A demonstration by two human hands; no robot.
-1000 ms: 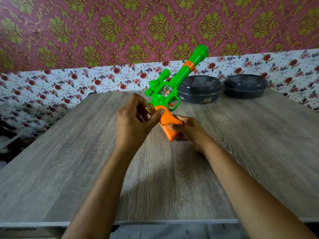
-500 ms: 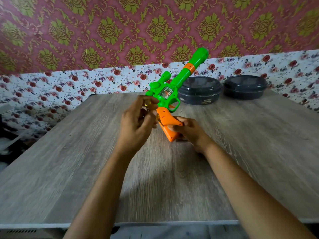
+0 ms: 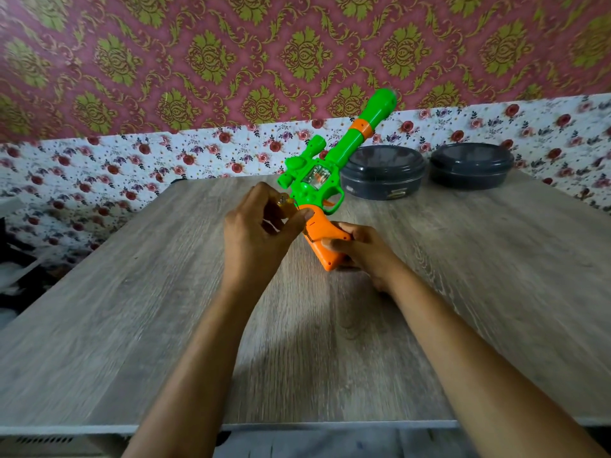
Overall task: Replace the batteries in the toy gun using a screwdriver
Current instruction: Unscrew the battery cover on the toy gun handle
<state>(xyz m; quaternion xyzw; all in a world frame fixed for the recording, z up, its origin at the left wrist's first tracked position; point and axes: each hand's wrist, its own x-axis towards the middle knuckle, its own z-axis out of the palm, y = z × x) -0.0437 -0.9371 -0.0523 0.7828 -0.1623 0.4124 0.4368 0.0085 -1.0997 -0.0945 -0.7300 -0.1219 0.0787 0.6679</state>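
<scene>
Left hand (image 3: pixel 261 233): raised above the table (image 3: pixel 132 325), back of the hand toward the camera, fingers curled around a small yellowish translucent object (image 3: pixel 285 203) with a metallic glint, probably the screwdriver handle; identity cannot be confirmed. Thumb tip rests on the top of the gun's orange grip.

Right hand (image 3: pixel 360 251): low, just beside the grip's far side, fingers wrapped closed on the orange grip, forearm reaching in from the lower right.

Toy gun (image 3: pixel 317 180): held over the middle of the table, butt end close to the tabletop, barrel tilted up and away toward the wall. Green body with a green scope on top, a clear window in the side, a green trigger guard, an orange band near the bulbous muzzle, and an orange grip (image 3: pixel 325 241) with a dark seam line across it.

Two dark round lidded containers (image 3: pixel 383 171) (image 3: pixel 471 165): behind the gun, at the table's far edge, side by side.

Writing: none legible on any item.
</scene>
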